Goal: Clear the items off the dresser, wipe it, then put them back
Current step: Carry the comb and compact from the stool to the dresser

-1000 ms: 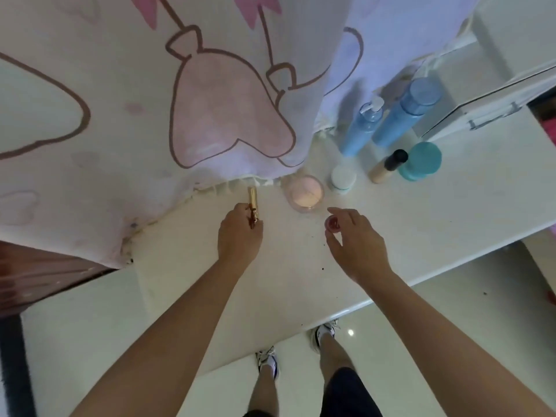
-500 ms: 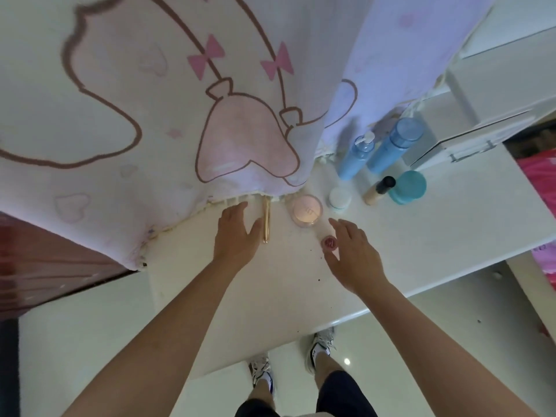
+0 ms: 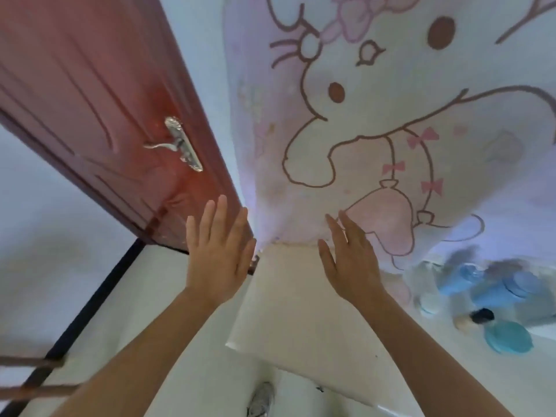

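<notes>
Left hand (image 3: 216, 257) and right hand (image 3: 350, 266): fingers straight, released, holding nothing, raised by the left corner of the dresser surface (image 3: 285, 320), probably between placements. Toiletries grouped at right rear, seemingly their home spot: blue bottles (image 3: 481, 285), teal jar (image 3: 508, 337), dark-capped tube (image 3: 478, 316), white pot (image 3: 428, 302). All are blurred, so the count is uncertain. Cartoon cloth (image 3: 391, 121) hides the surface's back edge.

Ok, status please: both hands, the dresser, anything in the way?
Left hand open, empty. Right hand open, empty. Blue bottles on dresser, right side, blurred. Printed cloth hangs over dresser's back edge, close to right hand.
</notes>
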